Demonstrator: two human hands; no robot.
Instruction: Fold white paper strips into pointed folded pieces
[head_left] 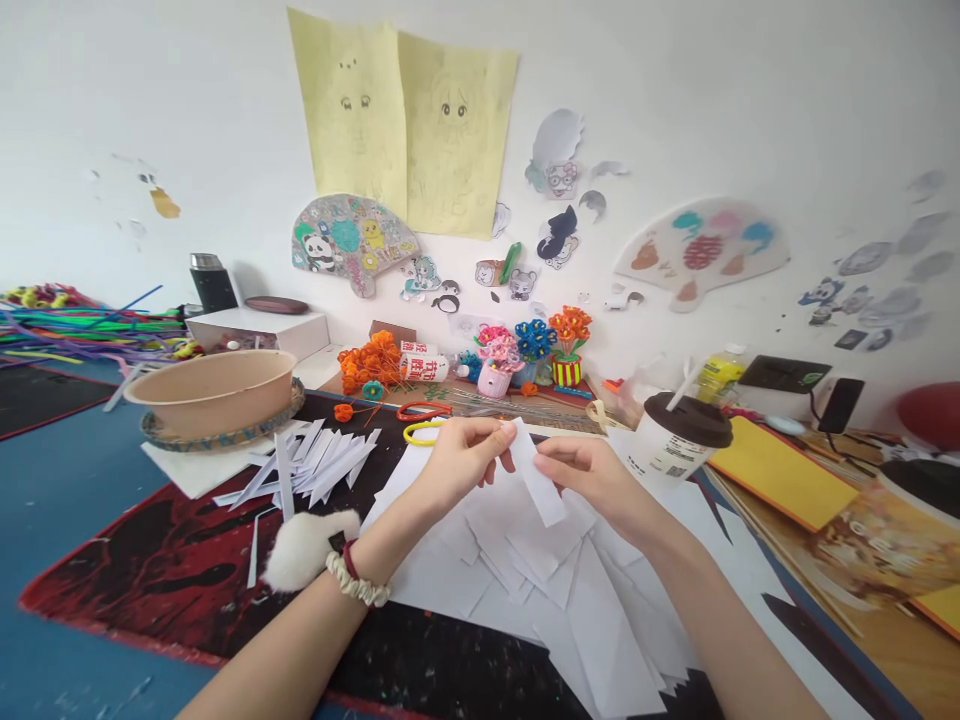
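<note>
A small white paper strip (537,482) is held up in front of me, slanting down to the right. My left hand (471,455) pinches its upper end between thumb and fingers. On the strip's right edge, my right hand (581,470) closes its thumb and fingertips. Beneath both hands lies a loose spread of white paper pieces (600,620). Left of them is a pile of narrow folded paper strips (322,462). The yellow scissor handle (420,433) shows just behind my left hand. A white fluffy ball (304,550) rests beside my left wrist.
A pinkish basin (214,395) stands at the left, and a lidded paper cup (679,440) at the right. Pipe-cleaner flowers in small pots (495,380) line the wall. A red and black mat (150,570) covers the blue table (45,640). Yellow cards (780,475) lie far right.
</note>
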